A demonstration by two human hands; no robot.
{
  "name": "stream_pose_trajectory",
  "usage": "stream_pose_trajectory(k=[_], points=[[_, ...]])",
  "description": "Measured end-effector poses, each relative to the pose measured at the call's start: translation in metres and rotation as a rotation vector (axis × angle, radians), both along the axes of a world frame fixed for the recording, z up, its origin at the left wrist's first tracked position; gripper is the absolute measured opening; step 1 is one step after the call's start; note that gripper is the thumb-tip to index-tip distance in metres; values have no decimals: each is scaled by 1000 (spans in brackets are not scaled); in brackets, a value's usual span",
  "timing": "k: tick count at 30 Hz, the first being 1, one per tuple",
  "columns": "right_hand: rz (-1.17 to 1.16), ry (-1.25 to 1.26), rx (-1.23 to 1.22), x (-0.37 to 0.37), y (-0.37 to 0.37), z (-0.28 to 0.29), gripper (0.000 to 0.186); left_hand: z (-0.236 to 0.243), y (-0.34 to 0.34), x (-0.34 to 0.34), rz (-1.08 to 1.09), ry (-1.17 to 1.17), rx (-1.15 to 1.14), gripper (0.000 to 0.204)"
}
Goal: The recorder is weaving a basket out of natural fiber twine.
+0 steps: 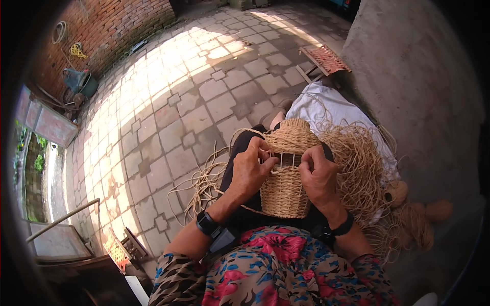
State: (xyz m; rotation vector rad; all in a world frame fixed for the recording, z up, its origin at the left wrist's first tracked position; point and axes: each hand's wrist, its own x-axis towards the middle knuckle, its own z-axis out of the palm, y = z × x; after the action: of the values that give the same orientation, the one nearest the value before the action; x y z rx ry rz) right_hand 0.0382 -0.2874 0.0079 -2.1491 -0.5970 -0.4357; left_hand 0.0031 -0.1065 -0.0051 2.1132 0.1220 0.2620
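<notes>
Work in hand: a tan, rounded basket woven of straw-like fibre (284, 176) lies on the person's lap, over black trousers (245, 217), partly finished — a band of bare upright stakes (288, 160) shows between the woven body and the woven upper part.
Left hand: the left hand (250, 171) presses on the basket's left flank, fingers curled together and pinched on what looks like a thin fibre strand at the open band.
Right hand: the right hand (319, 176) grips the basket's right side, fingers bent and closed against the weave beside the same band; whether they hold a strand I cannot tell.
Step, as I judge it: weaving a strand through the stakes to close the gap.
Next move calls for: keeping the basket steady with one hand while the other draws the strand snug — even tension, or the row may sit loose.
Material: a tangled heap of loose pale fibre (360, 163) lies just beside the basket to the right, on a white cloth (321, 104); more strands (201, 186) trail on the paved stone floor (168, 112) to the left.
Nearby: small brown woven shapes (416, 211) lie beyond the heap.
</notes>
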Motion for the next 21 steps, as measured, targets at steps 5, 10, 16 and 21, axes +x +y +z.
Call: stream_pose_trajectory(k=[5,10,16,21], points=[[-2,-61,26,-1,3,-3,17,5,-1,12,30,83,-37,40],[10,219,277,12,-12,-24,12,22,15,17,-95,244,-616,38],[15,225,289,12,-18,-37,11,-18,43,-7,134,91,251,27],[-4,312,284,12,-23,-35,11,-140,243,-63,520,82,275,30]])
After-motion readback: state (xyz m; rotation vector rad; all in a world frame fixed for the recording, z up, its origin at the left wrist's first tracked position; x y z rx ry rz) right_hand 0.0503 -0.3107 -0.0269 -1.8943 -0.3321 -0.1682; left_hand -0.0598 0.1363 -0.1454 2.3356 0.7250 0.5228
